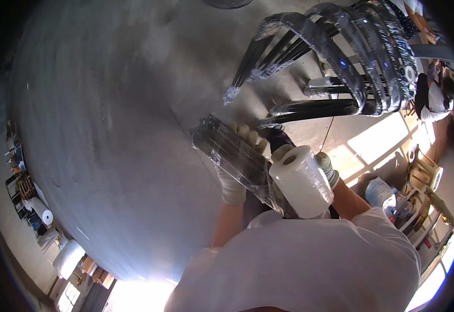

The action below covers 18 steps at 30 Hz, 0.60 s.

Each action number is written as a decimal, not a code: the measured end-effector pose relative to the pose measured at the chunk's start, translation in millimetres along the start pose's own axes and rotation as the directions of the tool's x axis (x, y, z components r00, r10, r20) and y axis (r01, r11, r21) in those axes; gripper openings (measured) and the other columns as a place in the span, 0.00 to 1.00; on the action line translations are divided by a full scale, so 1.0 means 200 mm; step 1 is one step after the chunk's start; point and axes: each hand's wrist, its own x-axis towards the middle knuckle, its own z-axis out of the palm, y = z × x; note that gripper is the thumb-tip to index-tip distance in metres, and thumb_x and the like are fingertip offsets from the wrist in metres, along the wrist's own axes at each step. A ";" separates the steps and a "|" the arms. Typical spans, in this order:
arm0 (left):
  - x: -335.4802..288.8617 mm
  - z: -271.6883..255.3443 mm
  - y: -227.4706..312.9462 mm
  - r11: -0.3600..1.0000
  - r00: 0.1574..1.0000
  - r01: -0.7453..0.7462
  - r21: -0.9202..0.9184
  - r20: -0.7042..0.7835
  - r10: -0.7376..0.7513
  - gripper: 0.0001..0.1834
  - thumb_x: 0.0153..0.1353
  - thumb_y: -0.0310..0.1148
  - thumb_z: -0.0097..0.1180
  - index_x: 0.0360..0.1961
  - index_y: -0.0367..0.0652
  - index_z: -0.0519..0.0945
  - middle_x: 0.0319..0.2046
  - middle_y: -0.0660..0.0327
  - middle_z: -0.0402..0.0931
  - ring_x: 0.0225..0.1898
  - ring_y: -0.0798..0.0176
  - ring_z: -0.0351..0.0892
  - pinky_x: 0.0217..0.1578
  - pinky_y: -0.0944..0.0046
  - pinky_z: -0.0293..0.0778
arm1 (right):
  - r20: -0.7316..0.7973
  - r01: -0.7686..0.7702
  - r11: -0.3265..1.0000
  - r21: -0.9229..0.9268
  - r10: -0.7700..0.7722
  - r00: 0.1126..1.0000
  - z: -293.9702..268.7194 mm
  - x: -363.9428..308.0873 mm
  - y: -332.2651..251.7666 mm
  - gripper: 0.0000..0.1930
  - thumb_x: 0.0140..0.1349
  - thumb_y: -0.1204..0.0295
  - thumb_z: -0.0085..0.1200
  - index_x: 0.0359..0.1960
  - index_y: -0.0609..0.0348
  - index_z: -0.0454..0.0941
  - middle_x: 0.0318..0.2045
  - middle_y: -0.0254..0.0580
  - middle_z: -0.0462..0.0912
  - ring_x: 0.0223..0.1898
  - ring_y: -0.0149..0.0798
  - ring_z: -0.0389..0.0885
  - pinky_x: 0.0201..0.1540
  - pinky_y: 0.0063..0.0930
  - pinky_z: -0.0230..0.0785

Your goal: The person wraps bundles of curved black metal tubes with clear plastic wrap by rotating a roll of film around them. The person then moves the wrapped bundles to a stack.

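Close in front of my body, a bundle of black bars (232, 156) slants across, wrapped in clear film. My left hand (232, 184), in a pale knitted glove, grips it from the left, the fingertips showing over its far edge. Against the bundle's right side is a thick roll of clear stretch film (305, 184), its hollow core facing up and away. My right hand (327, 169), gloved too, closes around the roll from the far right side. Most of its palm is hidden behind the roll.
Several film-wrapped, bent black frames (341, 62) stand in a row at the far right. Two people (437, 101) (417, 18) are beyond them. A wooden chair (423, 169) and wrapped goods (380, 193) are at right; rolls (42, 212) and boxes (97, 273) line the left.
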 end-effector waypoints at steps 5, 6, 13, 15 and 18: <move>-0.01 0.15 -0.08 0.998 0.994 0.006 -0.061 -0.112 -0.013 0.19 0.62 0.42 0.48 0.49 0.41 0.68 0.34 0.61 0.73 0.38 0.60 0.73 0.47 0.60 0.67 | 0.024 0.073 0.996 0.050 -0.074 0.997 0.00 -0.25 0.03 0.47 0.36 0.53 0.67 0.56 0.68 0.60 0.44 0.51 0.75 0.44 0.40 0.76 0.50 0.29 0.69; -0.02 0.14 -0.09 0.996 0.995 0.026 -0.088 -0.090 -0.034 0.19 0.62 0.42 0.47 0.49 0.41 0.68 0.34 0.60 0.74 0.37 0.60 0.74 0.47 0.60 0.67 | 0.035 0.101 0.993 0.068 -0.104 0.994 -0.02 -0.29 0.05 0.47 0.36 0.54 0.67 0.56 0.68 0.60 0.43 0.51 0.75 0.44 0.40 0.77 0.50 0.29 0.69; -0.12 0.18 -0.13 0.999 1.000 -0.028 -0.037 0.004 0.028 0.20 0.63 0.44 0.45 0.49 0.41 0.68 0.34 0.59 0.74 0.38 0.59 0.74 0.47 0.59 0.65 | 0.074 0.186 0.962 -0.198 -0.175 0.982 -0.02 -0.39 0.05 0.46 0.34 0.53 0.67 0.55 0.66 0.62 0.44 0.47 0.74 0.46 0.37 0.73 0.52 0.28 0.64; -0.14 0.21 -0.16 0.999 0.999 -0.033 -0.035 0.020 0.034 0.21 0.62 0.45 0.45 0.50 0.41 0.69 0.34 0.59 0.74 0.38 0.59 0.74 0.46 0.59 0.65 | 0.056 0.179 0.952 -0.248 -0.171 0.984 0.02 -0.45 0.01 0.44 0.32 0.52 0.68 0.53 0.62 0.66 0.45 0.41 0.74 0.49 0.35 0.71 0.57 0.29 0.58; -0.15 0.29 -0.24 0.999 0.999 -0.038 -0.013 0.004 0.039 0.19 0.61 0.47 0.46 0.43 0.43 0.70 0.31 0.61 0.74 0.36 0.60 0.73 0.44 0.59 0.64 | 0.002 0.187 0.955 -0.232 -0.191 0.982 0.05 -0.55 -0.03 0.44 0.33 0.54 0.69 0.54 0.61 0.66 0.45 0.42 0.74 0.50 0.36 0.71 0.57 0.30 0.59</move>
